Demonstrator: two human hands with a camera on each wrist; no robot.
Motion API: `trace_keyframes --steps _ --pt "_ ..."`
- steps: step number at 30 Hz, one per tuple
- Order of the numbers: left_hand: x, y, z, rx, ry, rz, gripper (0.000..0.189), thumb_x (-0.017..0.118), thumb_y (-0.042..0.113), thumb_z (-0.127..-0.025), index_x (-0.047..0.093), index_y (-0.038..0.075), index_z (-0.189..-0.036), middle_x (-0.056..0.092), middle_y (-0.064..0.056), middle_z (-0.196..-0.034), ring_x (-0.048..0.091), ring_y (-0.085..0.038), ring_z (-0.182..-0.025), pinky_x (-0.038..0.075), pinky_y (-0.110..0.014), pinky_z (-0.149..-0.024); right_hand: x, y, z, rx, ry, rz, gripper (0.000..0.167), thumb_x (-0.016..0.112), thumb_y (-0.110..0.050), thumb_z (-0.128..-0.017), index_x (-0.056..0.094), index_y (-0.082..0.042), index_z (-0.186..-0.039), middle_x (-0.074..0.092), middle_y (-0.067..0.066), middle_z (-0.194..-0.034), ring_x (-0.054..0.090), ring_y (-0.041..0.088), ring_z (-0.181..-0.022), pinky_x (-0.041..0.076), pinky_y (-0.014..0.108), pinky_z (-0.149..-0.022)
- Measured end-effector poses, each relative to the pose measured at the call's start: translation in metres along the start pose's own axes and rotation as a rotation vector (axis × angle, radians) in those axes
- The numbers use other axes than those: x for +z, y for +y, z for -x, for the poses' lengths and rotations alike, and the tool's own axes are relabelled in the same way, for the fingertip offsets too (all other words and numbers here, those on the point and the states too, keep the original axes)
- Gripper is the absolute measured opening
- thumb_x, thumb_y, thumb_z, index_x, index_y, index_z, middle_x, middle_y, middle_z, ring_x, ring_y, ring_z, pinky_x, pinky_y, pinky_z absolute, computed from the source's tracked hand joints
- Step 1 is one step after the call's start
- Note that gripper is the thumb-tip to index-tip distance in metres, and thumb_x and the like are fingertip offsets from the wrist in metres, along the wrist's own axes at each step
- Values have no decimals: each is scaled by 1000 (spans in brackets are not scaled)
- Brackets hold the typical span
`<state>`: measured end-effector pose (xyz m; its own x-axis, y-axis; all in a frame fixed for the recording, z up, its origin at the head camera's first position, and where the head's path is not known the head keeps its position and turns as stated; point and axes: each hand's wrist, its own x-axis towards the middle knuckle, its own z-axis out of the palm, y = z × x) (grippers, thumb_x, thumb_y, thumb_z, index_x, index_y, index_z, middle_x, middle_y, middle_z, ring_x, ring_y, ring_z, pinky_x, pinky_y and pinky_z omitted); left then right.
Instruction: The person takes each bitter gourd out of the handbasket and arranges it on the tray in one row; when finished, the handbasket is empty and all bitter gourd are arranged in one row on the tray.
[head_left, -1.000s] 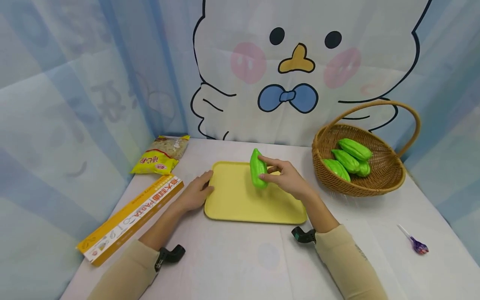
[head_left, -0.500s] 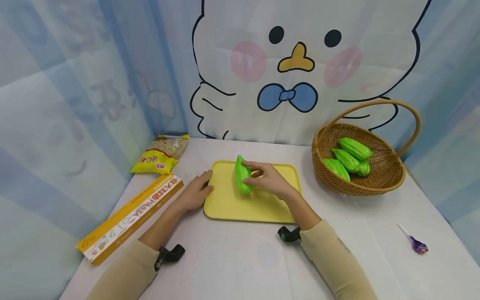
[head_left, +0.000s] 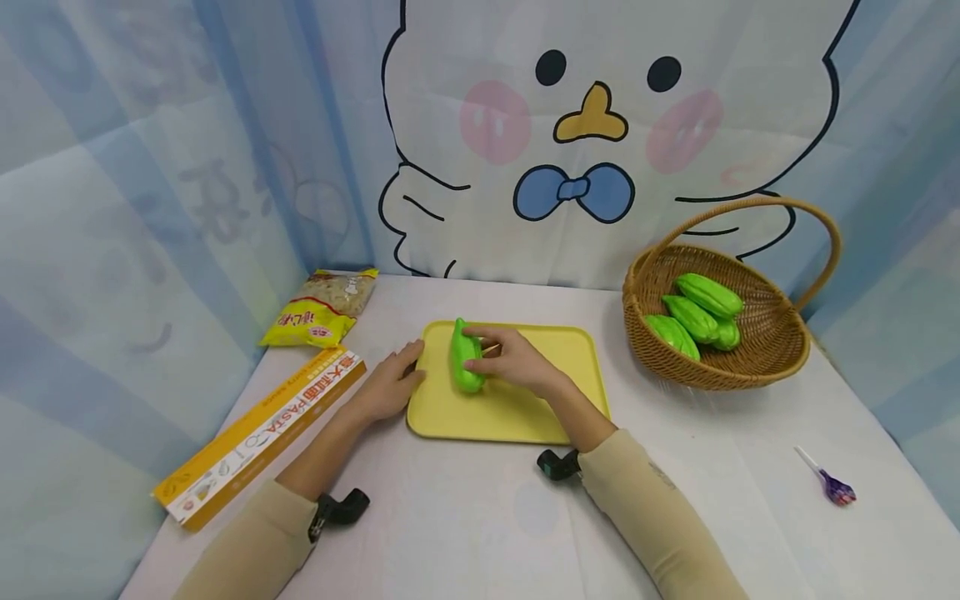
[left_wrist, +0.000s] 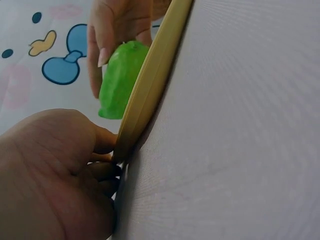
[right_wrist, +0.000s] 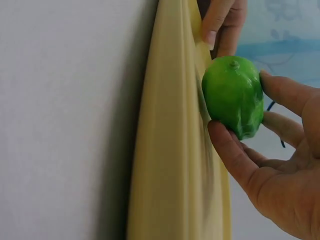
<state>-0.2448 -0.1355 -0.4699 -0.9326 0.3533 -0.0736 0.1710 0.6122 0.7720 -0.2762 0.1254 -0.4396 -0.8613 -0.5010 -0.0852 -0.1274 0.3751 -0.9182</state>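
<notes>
A green ribbed fruit, tapered at its far end, is pinched between the thumb and fingers of my right hand. It is over the left half of the yellow tray. In the right wrist view, the green fruit sits close to the tray's inner surface; whether it touches is hard to tell. My left hand rests against the tray's left edge with its fingers extended. In the left wrist view, the left thumb meets the tray rim, and the other fingers are partly hidden in shadow.
A wicker basket holding several similar green fruits stands at the back right. A lollipop lies at the right. On the left are a PASTA box and a yellow food bag. A curtain closes off the back.
My right hand has carried the green fruit leftward and slightly down, from above the tray's middle to its left half. My left hand has stayed at the tray's edge.
</notes>
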Motion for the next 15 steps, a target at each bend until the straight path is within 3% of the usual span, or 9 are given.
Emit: trace_keyframes --steps 5,12,15 --pt "-1 1 1 -6 0 11 60 42 18 -111 22 2 -165 19 -18 -173 13 -34 -162 5 -51 -133 4 -2 -3 25 -34 -32 62 74 -17 -98 50 -12 -155 55 20 -141 67 22 -107 60 27 -84" --pt "0 0 1 -6 4 5 59 40 17 -111 21 2 -165 18 -19 -173 12 -36 -162 4 -53 -133 10 -6 -4 42 -47 -23 62 73 -22 -99 49 -14 -156 51 17 -145 65 18 -83 60 31 -74" --pt "1 -1 0 -1 2 3 59 40 16 -111 21 2 -165 18 -20 -172 12 -36 -162 4 -53 -133 12 -8 -5 40 -50 -16 62 72 -22 -100 48 -13 -156 51 18 -146 66 18 -84 62 35 -77"
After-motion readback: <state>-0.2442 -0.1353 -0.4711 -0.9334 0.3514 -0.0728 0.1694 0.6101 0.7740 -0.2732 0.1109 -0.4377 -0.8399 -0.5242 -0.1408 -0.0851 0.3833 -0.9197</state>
